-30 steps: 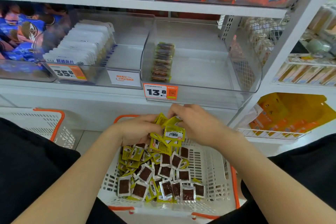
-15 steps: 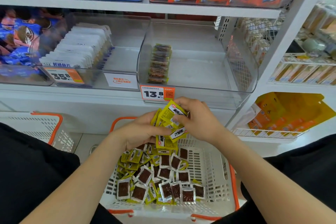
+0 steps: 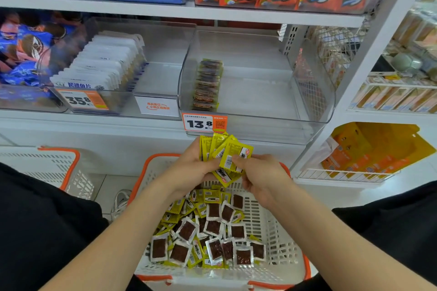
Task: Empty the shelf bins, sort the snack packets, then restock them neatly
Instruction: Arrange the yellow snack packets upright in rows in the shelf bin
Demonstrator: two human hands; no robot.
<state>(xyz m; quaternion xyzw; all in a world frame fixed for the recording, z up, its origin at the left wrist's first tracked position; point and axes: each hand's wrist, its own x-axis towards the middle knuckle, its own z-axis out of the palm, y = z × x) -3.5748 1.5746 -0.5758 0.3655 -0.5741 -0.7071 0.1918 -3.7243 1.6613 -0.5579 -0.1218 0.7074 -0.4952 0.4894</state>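
Both hands are holding a fan of yellow snack packets above the white basket, just near of the clear bin.

The flat, glossy foil packets are standing on end, long axes running near to far, top edges pointing at the shelf and splaying rightward. The left hand is gripping the bunch from the left, fingers curled round its lower ends. The right hand is pinching the front packet's lower right corner, barcode side showing. Below the hands, loose packets are lying jumbled in the lattice-walled plastic basket, many showing a clear window with dark brown filling. In the bin's left part, a row of packets is standing in a line running near to far, behind the 13.8 price tag.
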